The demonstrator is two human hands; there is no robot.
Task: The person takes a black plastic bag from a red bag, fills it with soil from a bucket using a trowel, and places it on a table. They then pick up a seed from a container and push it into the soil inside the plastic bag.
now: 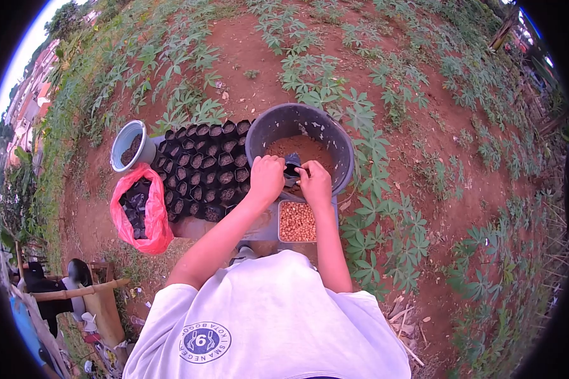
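Observation:
My left hand (267, 177) and my right hand (315, 183) hold a small black planting bag (292, 165) between them at the near rim of a big dark tub (341, 148). The tub holds reddish-brown soil (303, 146). Both hands pinch the bag's mouth, one on each side. Just below my hands sits a clear box of brown seeds (296, 221).
Rows of filled black planting bags (205, 167) stand left of the tub. A grey bucket (128, 146) with dark soil and a red plastic sack (142, 211) of black bags lie further left. Green leafy plants (385, 227) grow around on red earth. A person sits at lower left (50, 284).

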